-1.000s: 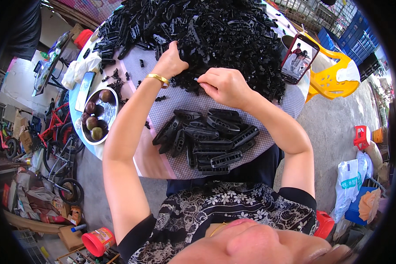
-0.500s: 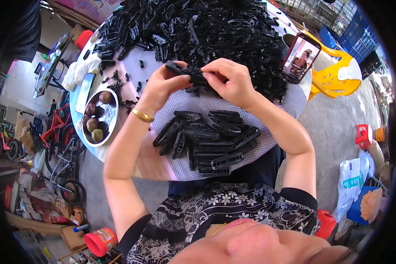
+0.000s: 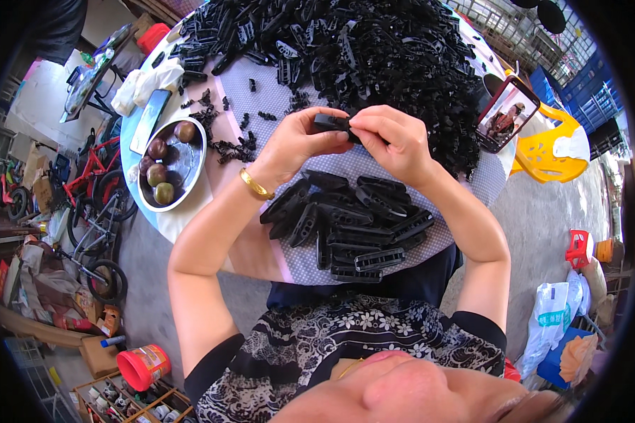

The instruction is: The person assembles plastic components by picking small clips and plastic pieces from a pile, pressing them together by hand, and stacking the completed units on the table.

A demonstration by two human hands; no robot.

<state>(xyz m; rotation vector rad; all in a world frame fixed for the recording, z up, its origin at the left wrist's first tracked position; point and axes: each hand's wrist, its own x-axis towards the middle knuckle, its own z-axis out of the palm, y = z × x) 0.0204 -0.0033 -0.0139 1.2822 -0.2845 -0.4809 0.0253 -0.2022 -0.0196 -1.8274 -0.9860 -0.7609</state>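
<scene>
Both hands meet above the table, holding one small black plastic part (image 3: 334,124) between them. My left hand (image 3: 300,139), with a gold bangle (image 3: 255,185) on its wrist, pinches the part's left end. My right hand (image 3: 391,137) grips its right end with fingertips. Just below the hands lies a stack of several flat black slotted parts (image 3: 353,222) on the dotted tablecloth (image 3: 300,264). Beyond the hands a big heap of loose black parts (image 3: 360,49) covers the far half of the table.
A metal bowl (image 3: 190,173) with several round brown fruits stands at the table's left, a dark phone (image 3: 149,120) beside it. A propped phone (image 3: 506,113) shows video at the right. Yellow stool (image 3: 547,151), bicycles (image 3: 92,211), red tub (image 3: 143,366) and boxes ring the table.
My left hand came back from the heap with a black part. Both hands drew toward me and now hold that part together above the stack.
</scene>
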